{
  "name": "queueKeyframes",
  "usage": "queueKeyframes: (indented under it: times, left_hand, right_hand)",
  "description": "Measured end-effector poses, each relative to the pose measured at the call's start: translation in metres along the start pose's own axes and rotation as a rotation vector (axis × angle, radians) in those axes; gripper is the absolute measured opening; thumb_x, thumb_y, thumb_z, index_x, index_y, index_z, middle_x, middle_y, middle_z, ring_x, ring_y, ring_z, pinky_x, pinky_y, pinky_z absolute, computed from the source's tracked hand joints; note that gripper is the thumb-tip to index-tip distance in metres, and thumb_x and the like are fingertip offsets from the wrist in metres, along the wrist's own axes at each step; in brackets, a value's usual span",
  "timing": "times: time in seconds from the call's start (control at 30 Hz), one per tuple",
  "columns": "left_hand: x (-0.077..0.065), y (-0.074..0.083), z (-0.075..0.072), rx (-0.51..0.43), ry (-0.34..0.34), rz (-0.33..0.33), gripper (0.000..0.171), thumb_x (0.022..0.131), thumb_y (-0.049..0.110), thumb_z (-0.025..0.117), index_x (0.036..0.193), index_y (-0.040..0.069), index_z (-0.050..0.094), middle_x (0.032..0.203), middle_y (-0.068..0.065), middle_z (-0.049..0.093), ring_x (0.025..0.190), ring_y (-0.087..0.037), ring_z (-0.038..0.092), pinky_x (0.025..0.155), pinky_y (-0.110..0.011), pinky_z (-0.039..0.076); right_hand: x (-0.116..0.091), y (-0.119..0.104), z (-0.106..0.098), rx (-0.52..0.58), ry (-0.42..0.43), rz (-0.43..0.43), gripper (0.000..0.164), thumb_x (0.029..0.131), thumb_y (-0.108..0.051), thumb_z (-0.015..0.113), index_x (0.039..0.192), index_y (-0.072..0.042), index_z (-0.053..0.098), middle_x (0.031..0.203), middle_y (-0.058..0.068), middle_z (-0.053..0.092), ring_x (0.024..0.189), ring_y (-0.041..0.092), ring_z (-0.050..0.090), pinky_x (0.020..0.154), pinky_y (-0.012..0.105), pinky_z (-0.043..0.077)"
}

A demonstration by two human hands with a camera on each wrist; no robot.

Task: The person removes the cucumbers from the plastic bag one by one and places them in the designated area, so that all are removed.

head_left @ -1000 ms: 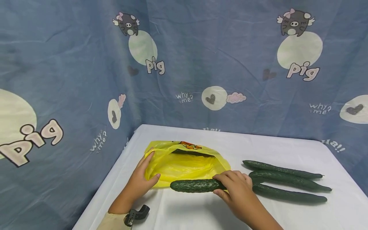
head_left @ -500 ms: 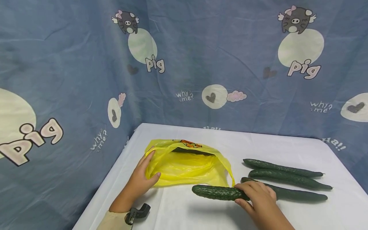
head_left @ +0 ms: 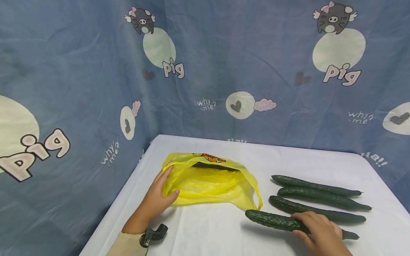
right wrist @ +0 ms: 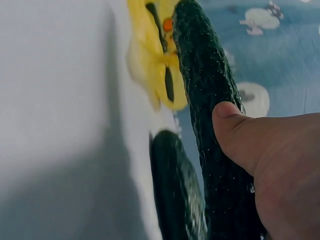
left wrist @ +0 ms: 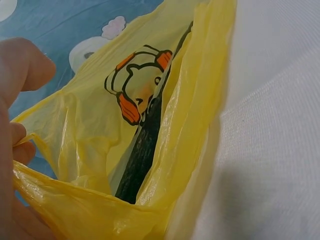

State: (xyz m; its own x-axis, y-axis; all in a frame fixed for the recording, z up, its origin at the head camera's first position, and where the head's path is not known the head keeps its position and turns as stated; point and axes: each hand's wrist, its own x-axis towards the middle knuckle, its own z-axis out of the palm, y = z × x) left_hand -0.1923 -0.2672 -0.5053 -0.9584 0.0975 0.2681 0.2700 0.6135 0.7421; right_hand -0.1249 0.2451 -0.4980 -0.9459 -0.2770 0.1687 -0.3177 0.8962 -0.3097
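My right hand (head_left: 320,233) grips a dark green cucumber (head_left: 272,219) around its middle, thumb along the near side. In the right wrist view this cucumber (right wrist: 207,100) slants up past the thumb, with another cucumber (right wrist: 172,175) beside it. Its shadow falls on the white table below. My left hand (head_left: 158,197) holds the left edge of a yellow plastic bag (head_left: 205,199), thumb spread from the fingers. Its mouth gapes toward me. In the left wrist view, fingertips (left wrist: 22,150) curl at the bag's rim, and a cucumber (left wrist: 140,155) lies inside near a printed cartoon.
Three more cucumbers lie side by side at the right of the white table (head_left: 205,234): a far one (head_left: 317,185), a middle one (head_left: 323,197) and a near one (head_left: 314,209). A blue printed cloth (head_left: 205,71) hangs behind and to the left.
My right hand has moved right and toward me with the cucumber, away from the bag's mouth. The bag's right handle now hangs loose beside it. My left hand has stayed on the bag.
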Motion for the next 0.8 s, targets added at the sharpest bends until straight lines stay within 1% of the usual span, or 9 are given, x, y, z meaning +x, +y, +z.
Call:
queueKeyframes:
  times: [0.03,0.13,0.2,0.33,0.4,0.53,0.67,0.77,0.8]
  left_hand:
    - [0.002,0.000,0.000,0.002,0.000,0.000,0.091,0.093,0.019,0.076,0.166,0.037,0.025,0.175,-0.004,0.019,0.158,-0.039,0.023,0.117,-0.076,0.025]
    - [0.004,0.002,0.001,-0.002,0.000,0.000,0.090,0.093,0.019,0.076,0.166,0.036,0.026,0.174,-0.005,0.020,0.158,-0.039,0.023,0.117,-0.075,0.025]
    - [0.004,0.003,0.000,0.000,-0.001,0.002,0.090,0.093,0.019,0.076,0.167,0.035,0.026,0.174,-0.005,0.020,0.157,-0.040,0.024,0.117,-0.075,0.026]
    - [0.000,0.001,-0.002,0.015,-0.003,-0.008,0.090,0.093,0.018,0.075,0.167,0.034,0.026,0.174,-0.005,0.020,0.157,-0.040,0.025,0.116,-0.075,0.027]
    - [-0.003,-0.001,-0.004,0.022,-0.007,-0.023,0.090,0.093,0.017,0.075,0.167,0.035,0.025,0.174,-0.005,0.020,0.157,-0.041,0.025,0.115,-0.077,0.027]
    - [-0.006,-0.002,-0.004,0.005,-0.025,-0.031,0.090,0.095,0.017,0.075,0.167,0.035,0.024,0.175,-0.006,0.017,0.158,-0.042,0.022,0.114,-0.078,0.026]
    - [-0.003,-0.001,-0.002,-0.012,-0.028,-0.014,0.090,0.095,0.017,0.075,0.167,0.036,0.024,0.175,-0.006,0.017,0.158,-0.042,0.021,0.115,-0.078,0.025]
    - [0.000,0.001,-0.001,-0.004,-0.024,-0.009,0.090,0.095,0.018,0.075,0.167,0.036,0.024,0.175,-0.007,0.018,0.158,-0.042,0.022,0.115,-0.078,0.025]
    - [0.001,0.002,-0.001,0.000,-0.025,-0.010,0.090,0.095,0.018,0.075,0.167,0.036,0.024,0.175,-0.008,0.018,0.158,-0.042,0.022,0.115,-0.078,0.025]
  right_hand:
    - [-0.001,0.006,0.000,0.004,0.013,-0.013,0.042,0.087,-0.029,0.085,0.124,-0.014,0.072,0.120,0.002,0.070,0.110,0.033,0.065,0.087,0.058,0.052]
    - [-0.003,0.020,-0.003,0.023,0.019,-0.019,0.042,0.087,-0.022,0.085,0.124,-0.008,0.071,0.120,0.007,0.070,0.109,0.036,0.066,0.089,0.059,0.053]
    - [-0.004,0.028,-0.004,0.026,0.015,0.001,0.043,0.087,-0.021,0.084,0.125,-0.007,0.071,0.120,0.009,0.070,0.110,0.038,0.065,0.090,0.060,0.052]
    - [-0.003,0.040,-0.003,0.005,-0.012,0.054,0.045,0.087,-0.025,0.084,0.127,-0.007,0.071,0.122,0.012,0.070,0.111,0.042,0.065,0.089,0.062,0.050]
    - [-0.003,0.044,-0.002,-0.021,-0.033,0.090,0.046,0.086,-0.029,0.084,0.127,-0.010,0.071,0.123,0.012,0.070,0.111,0.044,0.064,0.088,0.064,0.050]
    - [-0.004,0.052,0.000,-0.070,-0.048,0.131,0.048,0.085,-0.031,0.085,0.127,-0.013,0.072,0.122,0.013,0.070,0.112,0.047,0.063,0.085,0.069,0.045]
    - [-0.004,0.057,0.000,-0.103,-0.011,0.101,0.046,0.083,-0.024,0.086,0.125,-0.008,0.072,0.118,0.014,0.071,0.111,0.044,0.065,0.089,0.066,0.047]
    - [-0.003,0.058,-0.001,-0.116,0.007,0.084,0.045,0.082,-0.020,0.087,0.123,-0.005,0.072,0.117,0.014,0.071,0.109,0.043,0.066,0.090,0.063,0.049]
    - [-0.003,0.057,-0.001,-0.129,0.005,0.101,0.046,0.082,-0.020,0.088,0.123,-0.006,0.072,0.117,0.014,0.070,0.109,0.044,0.065,0.090,0.065,0.048]
